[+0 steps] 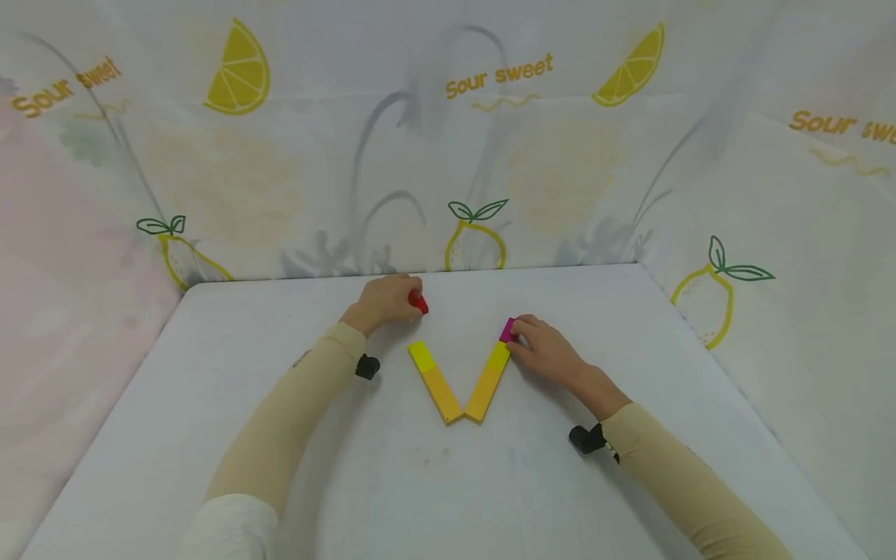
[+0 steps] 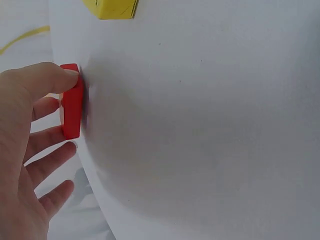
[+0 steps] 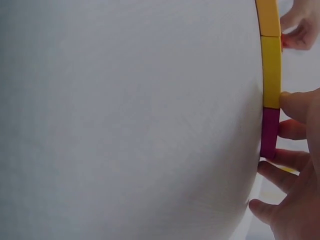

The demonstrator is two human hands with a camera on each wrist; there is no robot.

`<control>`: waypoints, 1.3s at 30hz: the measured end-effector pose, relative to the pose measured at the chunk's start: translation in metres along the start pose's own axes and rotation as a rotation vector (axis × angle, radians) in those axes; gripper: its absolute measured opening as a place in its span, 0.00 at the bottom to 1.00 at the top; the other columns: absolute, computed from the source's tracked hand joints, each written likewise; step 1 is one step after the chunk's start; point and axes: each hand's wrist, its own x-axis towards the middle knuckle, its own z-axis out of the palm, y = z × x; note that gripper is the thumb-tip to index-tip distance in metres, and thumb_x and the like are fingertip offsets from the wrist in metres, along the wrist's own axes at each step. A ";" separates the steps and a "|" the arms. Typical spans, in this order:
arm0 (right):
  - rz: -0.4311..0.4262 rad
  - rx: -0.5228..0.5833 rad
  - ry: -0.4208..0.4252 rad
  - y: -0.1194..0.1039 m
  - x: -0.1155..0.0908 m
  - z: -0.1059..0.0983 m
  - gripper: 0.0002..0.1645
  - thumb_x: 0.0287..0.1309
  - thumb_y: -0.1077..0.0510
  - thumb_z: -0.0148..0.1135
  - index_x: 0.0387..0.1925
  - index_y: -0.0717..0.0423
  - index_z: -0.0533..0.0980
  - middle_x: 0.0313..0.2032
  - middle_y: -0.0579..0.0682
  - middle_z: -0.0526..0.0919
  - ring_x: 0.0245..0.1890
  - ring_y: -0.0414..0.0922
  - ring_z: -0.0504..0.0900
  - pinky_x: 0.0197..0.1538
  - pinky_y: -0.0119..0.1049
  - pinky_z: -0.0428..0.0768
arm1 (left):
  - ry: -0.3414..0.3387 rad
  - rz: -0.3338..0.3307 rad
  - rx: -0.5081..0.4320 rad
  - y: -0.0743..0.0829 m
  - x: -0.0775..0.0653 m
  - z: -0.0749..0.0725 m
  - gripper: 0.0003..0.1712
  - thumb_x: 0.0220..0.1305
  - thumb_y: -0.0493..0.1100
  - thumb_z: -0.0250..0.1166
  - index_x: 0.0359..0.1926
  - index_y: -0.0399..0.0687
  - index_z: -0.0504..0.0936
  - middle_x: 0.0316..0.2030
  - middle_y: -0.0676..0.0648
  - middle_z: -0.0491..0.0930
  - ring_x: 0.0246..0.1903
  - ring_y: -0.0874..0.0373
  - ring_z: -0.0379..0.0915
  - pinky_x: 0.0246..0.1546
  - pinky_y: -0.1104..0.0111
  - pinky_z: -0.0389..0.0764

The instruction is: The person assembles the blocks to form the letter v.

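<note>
My left hand (image 1: 392,299) pinches a small red block (image 2: 73,107) between thumb and fingers, close over the table beyond the left arm of a V made of flat blocks. That left arm has an orange block (image 1: 442,395) and a yellow block (image 1: 422,356) at its far end. The right arm joins an orange block (image 1: 481,397), a yellow block (image 3: 271,72) and a purple block (image 3: 269,132) end to end. My right hand (image 1: 549,350) holds the purple block at the far tip, its thumb at the neighbouring yellow block.
A white cloth covers the table (image 1: 448,498). Behind it hangs a cloth backdrop (image 1: 336,155) printed with lemons and lettering. Each wrist wears a small black camera, the left camera (image 1: 367,366) and the right camera (image 1: 586,439).
</note>
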 end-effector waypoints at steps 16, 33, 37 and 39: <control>-0.003 0.010 0.012 0.000 -0.002 0.002 0.07 0.67 0.55 0.61 0.44 0.52 0.76 0.56 0.56 0.78 0.55 0.54 0.78 0.63 0.52 0.76 | 0.022 0.048 0.033 0.008 -0.016 -0.009 0.14 0.57 0.51 0.66 0.42 0.54 0.78 0.37 0.51 0.79 0.35 0.55 0.73 0.35 0.64 0.73; -0.035 0.007 0.035 -0.002 0.000 -0.001 0.06 0.66 0.57 0.62 0.43 0.53 0.76 0.54 0.57 0.79 0.52 0.54 0.78 0.61 0.52 0.77 | 0.102 0.084 0.023 0.001 -0.031 -0.004 0.16 0.57 0.55 0.69 0.42 0.53 0.79 0.37 0.52 0.80 0.33 0.56 0.73 0.32 0.66 0.74; -0.008 0.003 0.017 -0.002 -0.001 -0.001 0.07 0.66 0.56 0.61 0.42 0.53 0.75 0.56 0.57 0.78 0.54 0.55 0.78 0.63 0.52 0.76 | 0.078 0.076 0.023 -0.001 -0.037 -0.002 0.16 0.58 0.55 0.69 0.42 0.54 0.79 0.37 0.52 0.80 0.33 0.56 0.73 0.33 0.66 0.73; -0.001 -0.001 0.011 -0.002 -0.001 0.000 0.07 0.66 0.55 0.61 0.42 0.53 0.75 0.57 0.58 0.78 0.55 0.55 0.78 0.63 0.52 0.76 | 0.068 0.069 0.026 -0.002 -0.039 0.000 0.16 0.57 0.55 0.68 0.42 0.54 0.79 0.37 0.52 0.79 0.33 0.56 0.73 0.33 0.66 0.73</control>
